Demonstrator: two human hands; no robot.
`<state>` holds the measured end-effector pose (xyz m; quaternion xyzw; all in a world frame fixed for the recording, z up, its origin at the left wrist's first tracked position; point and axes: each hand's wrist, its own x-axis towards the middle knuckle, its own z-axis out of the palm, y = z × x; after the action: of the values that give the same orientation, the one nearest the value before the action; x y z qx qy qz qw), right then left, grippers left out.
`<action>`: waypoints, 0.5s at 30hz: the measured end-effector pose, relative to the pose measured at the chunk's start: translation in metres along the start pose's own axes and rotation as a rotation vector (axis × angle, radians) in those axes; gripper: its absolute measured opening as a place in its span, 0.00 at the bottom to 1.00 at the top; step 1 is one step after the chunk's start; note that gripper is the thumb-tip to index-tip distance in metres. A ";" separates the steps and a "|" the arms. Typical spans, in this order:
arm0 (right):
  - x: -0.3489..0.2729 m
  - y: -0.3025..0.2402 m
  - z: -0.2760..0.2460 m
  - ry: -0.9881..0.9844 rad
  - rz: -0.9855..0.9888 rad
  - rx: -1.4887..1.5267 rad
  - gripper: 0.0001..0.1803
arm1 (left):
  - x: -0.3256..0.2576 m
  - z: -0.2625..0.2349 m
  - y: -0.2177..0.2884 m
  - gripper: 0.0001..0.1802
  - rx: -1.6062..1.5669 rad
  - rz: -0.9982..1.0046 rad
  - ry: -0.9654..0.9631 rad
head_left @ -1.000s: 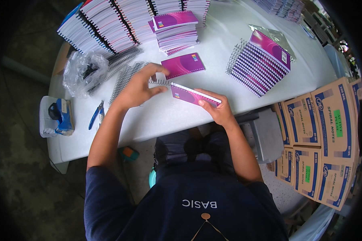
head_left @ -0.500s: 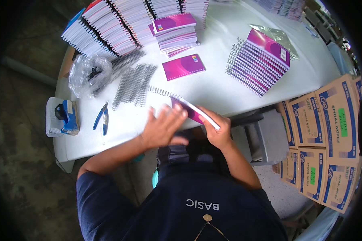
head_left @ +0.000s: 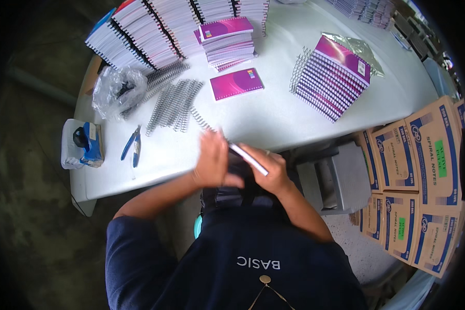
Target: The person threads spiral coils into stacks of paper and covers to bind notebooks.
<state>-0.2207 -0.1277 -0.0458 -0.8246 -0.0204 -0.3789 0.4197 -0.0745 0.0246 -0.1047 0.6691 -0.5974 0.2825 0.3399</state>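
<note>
My right hand [head_left: 271,170] grips a small notebook [head_left: 249,158], edge up, above my lap at the table's front edge. Its white page block faces me, and its cover is mostly hidden. A wire spiral coil [head_left: 200,118] runs from the notebook's far end over the tabletop. My left hand [head_left: 212,159], slightly blurred, is open with fingers stretched out beside that end of the notebook; whether it touches the coil I cannot tell. Farther back are a pile of loose wire coils [head_left: 174,106], a single purple notebook [head_left: 236,84] and a stack of purple notebooks [head_left: 227,44].
Blue-handled pliers [head_left: 132,146] lie at left near a blue tape dispenser [head_left: 92,144] and a plastic bag [head_left: 120,92]. Tall stacks of bound notebooks [head_left: 144,39] line the back. Coil-bound purple notebooks [head_left: 331,77] stand at right. Cardboard boxes [head_left: 433,155] and a grey chair [head_left: 341,175] are beside the table.
My left hand has drawn its fingers closer together and moved slightly right and toward the notebook's far end. The notebook, in my right hand, has come a little lower and left.
</note>
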 end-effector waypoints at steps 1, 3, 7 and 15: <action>-0.008 0.007 -0.004 0.004 0.013 0.023 0.22 | -0.002 -0.016 0.026 0.62 -0.037 0.118 -0.211; -0.002 0.014 -0.005 -0.017 -0.054 0.013 0.24 | 0.016 -0.026 0.022 0.63 0.032 0.196 -0.120; -0.002 0.000 0.006 -0.071 -0.063 0.043 0.23 | 0.036 -0.020 0.011 0.63 0.014 0.011 0.015; -0.007 0.007 0.012 -0.075 -0.056 0.040 0.25 | 0.096 -0.023 0.008 0.55 0.161 0.083 0.169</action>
<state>-0.2160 -0.1217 -0.0598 -0.8286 -0.0669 -0.3591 0.4244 -0.0696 -0.0154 -0.0145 0.6425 -0.5693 0.3989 0.3224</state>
